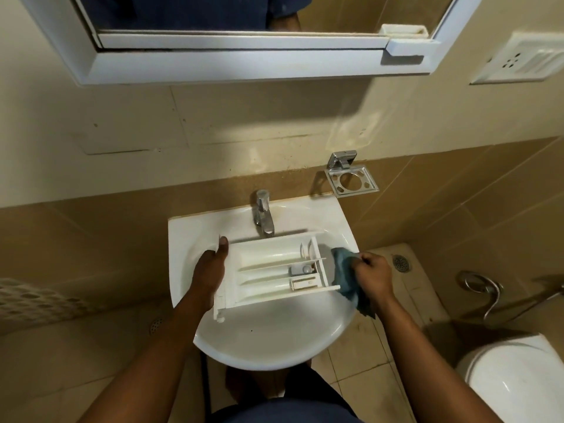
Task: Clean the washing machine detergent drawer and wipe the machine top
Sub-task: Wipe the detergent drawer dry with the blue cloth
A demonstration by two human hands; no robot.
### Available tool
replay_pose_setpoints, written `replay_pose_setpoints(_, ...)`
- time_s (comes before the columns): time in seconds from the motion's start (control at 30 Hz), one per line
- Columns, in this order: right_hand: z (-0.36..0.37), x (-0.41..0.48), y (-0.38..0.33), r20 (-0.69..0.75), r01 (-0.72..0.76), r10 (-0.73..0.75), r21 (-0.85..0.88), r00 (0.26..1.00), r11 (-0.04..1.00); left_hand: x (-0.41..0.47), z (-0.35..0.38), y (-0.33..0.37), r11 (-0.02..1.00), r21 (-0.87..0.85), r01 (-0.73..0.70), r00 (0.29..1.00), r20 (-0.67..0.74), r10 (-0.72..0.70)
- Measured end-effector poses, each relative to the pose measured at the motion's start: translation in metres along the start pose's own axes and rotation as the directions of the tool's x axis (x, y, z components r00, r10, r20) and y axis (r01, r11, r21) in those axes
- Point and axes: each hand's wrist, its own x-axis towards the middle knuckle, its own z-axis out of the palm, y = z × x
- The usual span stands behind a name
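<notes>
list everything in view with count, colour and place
detergent drawer: 1, white, over the sink basin
cloth: 1, blue-grey, at the drawer's right end
sink: 1, white, centre, on the wall
tap: 1, chrome, back of the sink
mirror: 1, white frame, on the wall above
tumbler holder: 1, chrome, wall right of the tap
socket plate: 1, white, upper right wall
toilet: 1, white, lower right
floor drains: 2, metal, either side of the sink
left hand: 1, grips the drawer's left end
right hand: 1, grips the cloth
</notes>
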Motion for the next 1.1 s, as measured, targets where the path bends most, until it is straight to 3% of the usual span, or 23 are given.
replay_pose_setpoints(0.1,-0.010,0.004,-0.003,-0.071,0.038,-0.034,0.044,0.997,0.998,0.003,0.017,-0.005,0.993,0.119,0.017,1.000,-0.011,-0.016)
replay_pose_setpoints(0.2,-0.008,0.002,-0.011,-0.029,0.087,-0.085,0.111,0.996,0.990,0.011,0.036,-0.007,0.982,0.177,0.061,0.998,-0.027,-0.058)
replay_pose_setpoints(0.43,0.008,0.001,-0.019,0.082,0.029,-0.053,0.274,0.995,0.961,0.018,0.068,-0.008,0.969,0.191,0.156,0.985,-0.102,-0.138)
replay_pose_setpoints(0.6,0.013,0.002,-0.026,0.238,-0.146,0.032,0.479,0.971,0.865,0.025,0.074,-0.016,0.960,0.191,0.207,0.975,-0.122,-0.186)
replay_pose_setpoints(0.73,0.014,0.002,-0.032,0.420,-0.258,-0.002,0.560,0.908,0.787,0.028,0.070,-0.015,0.956,0.215,0.200,0.975,-0.143,-0.172)
replay_pose_setpoints(0.87,0.014,0.006,-0.041,0.523,-0.327,-0.045,0.594,0.851,0.735,0.017,0.061,-0.005,0.911,0.384,0.148,0.981,-0.174,-0.086)
replay_pose_setpoints(0.93,0.011,0.008,-0.051,0.536,-0.287,-0.112,0.604,0.837,0.744,0.006,0.054,0.004,0.862,0.502,0.063,0.963,-0.258,0.080)
replay_pose_setpoints(1.0,0.006,0.010,-0.062,0.556,-0.220,-0.189,0.586,0.809,0.780,-0.010,0.048,0.021,0.843,0.499,-0.198,0.876,-0.296,0.381)
replay_pose_setpoints(1.03,0.004,0.010,-0.068,0.571,-0.179,-0.226,0.566,0.789,0.805,-0.020,0.045,0.035,0.833,0.428,-0.350,0.827,-0.276,0.489)
replay_pose_setpoints(1.1,-0.001,0.009,-0.082,0.604,-0.079,-0.293,0.512,0.741,0.855,-0.037,0.041,0.067,0.816,0.156,-0.556,0.815,-0.090,0.572)
